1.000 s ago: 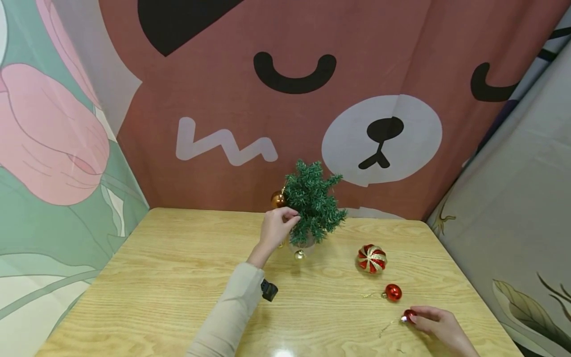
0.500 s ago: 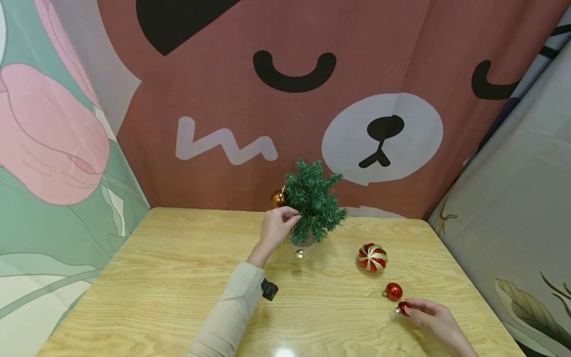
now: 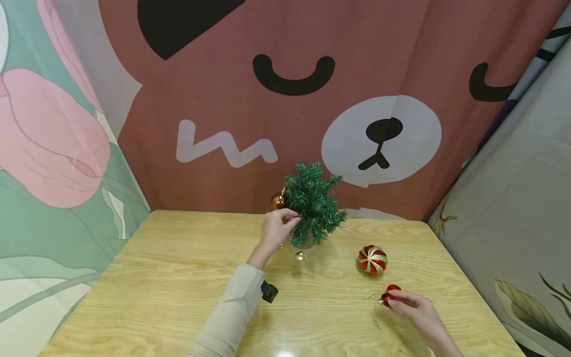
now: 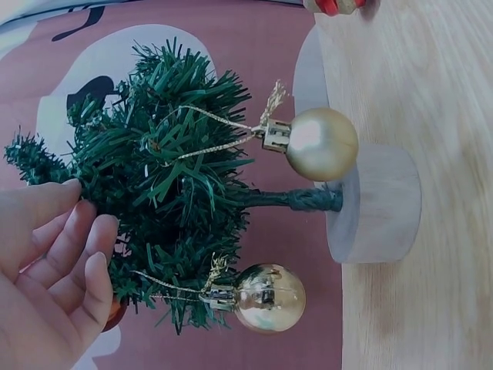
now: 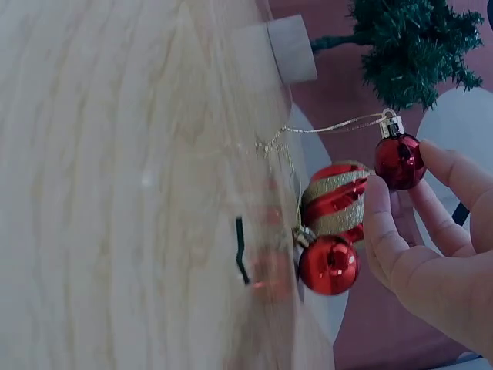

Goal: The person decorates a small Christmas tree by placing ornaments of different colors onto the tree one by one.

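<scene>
Presently, in the head view, your right hand (image 3: 421,315) holds a small red ball (image 3: 386,300) between the fingertips at the lower right, and its metal cap (image 3: 380,302) points to the left. Your left hand (image 3: 275,230), near the centre, pinches the green tree (image 3: 314,203) at its left side; this tree stands upright, its long axis vertical. The table (image 3: 178,282) has pale wood grain, and behind it hangs a brown printed cloth (image 3: 214,94).
</scene>
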Demonstrator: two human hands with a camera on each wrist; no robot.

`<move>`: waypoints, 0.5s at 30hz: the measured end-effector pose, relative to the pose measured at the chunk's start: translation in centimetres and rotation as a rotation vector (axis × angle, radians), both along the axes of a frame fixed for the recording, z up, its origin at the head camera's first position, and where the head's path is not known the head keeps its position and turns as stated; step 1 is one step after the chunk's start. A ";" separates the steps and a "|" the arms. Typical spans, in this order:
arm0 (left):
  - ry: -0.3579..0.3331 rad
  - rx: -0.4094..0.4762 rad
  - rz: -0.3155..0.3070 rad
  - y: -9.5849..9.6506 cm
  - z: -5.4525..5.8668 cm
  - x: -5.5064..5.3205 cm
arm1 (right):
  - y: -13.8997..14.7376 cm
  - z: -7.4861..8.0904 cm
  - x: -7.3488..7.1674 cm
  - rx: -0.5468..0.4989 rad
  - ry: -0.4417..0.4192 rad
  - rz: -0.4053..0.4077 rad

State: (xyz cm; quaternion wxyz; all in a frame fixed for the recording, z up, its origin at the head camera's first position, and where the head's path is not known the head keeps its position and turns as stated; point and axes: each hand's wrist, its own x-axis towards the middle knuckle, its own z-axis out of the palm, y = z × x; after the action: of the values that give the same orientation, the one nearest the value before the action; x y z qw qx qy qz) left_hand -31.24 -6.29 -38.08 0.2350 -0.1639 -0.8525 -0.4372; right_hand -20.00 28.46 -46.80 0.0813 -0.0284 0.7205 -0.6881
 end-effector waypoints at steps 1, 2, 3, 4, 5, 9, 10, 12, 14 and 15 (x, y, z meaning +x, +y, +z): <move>-0.002 0.000 0.000 0.0 0.0 0.0 | -0.2 0.0 -0.1 -0.002 -0.001 -0.001; -0.003 0.002 -0.001 0.0 -0.1 0.0 | -0.4 0.0 -0.1 -0.006 0.000 0.002; -0.008 0.004 -0.003 0.0 -0.1 0.1 | -0.6 0.0 -0.2 -0.008 0.005 0.002; -0.011 0.007 -0.006 -0.1 -0.1 0.1 | -0.8 0.0 -0.2 -0.013 0.013 0.002; -0.011 0.007 -0.009 -0.1 -0.1 0.1 | -1.0 0.0 -0.2 -0.023 0.021 0.007; -0.015 0.005 -0.015 -0.1 0.0 0.0 | -1.7 0.0 -0.5 -0.033 0.020 0.019; -0.014 0.004 -0.016 -0.1 0.0 0.0 | -1.8 0.1 -0.5 -0.023 0.016 0.013; -0.014 0.006 -0.016 -0.1 0.0 0.0 | -2.2 0.2 -0.6 -0.005 0.017 -0.003; -0.012 0.007 -0.018 -0.1 0.0 0.0 | -2.6 0.3 -0.8 0.016 0.026 -0.021; -0.011 0.009 -0.019 -0.1 0.1 0.1 | -2.8 0.4 -0.8 0.023 0.035 -0.031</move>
State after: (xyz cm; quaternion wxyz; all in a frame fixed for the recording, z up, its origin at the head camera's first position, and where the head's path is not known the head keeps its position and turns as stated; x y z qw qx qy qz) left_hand -31.18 -6.43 -38.02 0.2270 -0.1687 -0.8501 -0.4442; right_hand -20.85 25.63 -46.44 0.0584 -0.0283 0.7299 -0.6805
